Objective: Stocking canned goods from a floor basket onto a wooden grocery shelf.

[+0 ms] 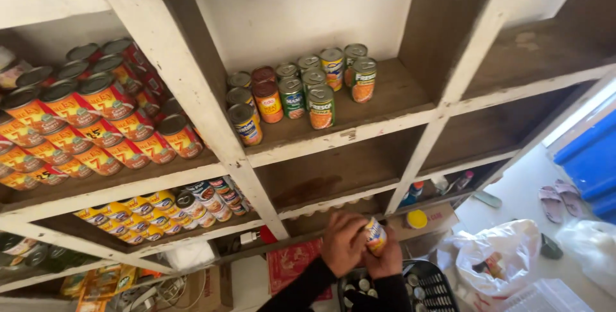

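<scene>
A small can (375, 235) with a yellow-orange label is held upright between both hands, below the front edge of the lowest visible shelf (333, 206) and above a dark basket (436, 283) in which further can tops are seen. The left hand (343, 244) is closed around the can's near side, fingers curled over its top rim. The right hand (388, 262) is wrapped under and behind the can, also closed on it. Both sleeves are dark.

On the shelf board above (385, 94), a group of cans (301, 90) stands toward the left end; the right end is bare. Stacked red-labelled cans (96, 122) lie on their sides in the left compartment.

Risk assessment: the can is gripped mainly at its rim and base, so a slip could be caused by a loosened hold, and the can would likely fall into the basket. The sideways stack could be dislodged by a knock to the shelf edge.
</scene>
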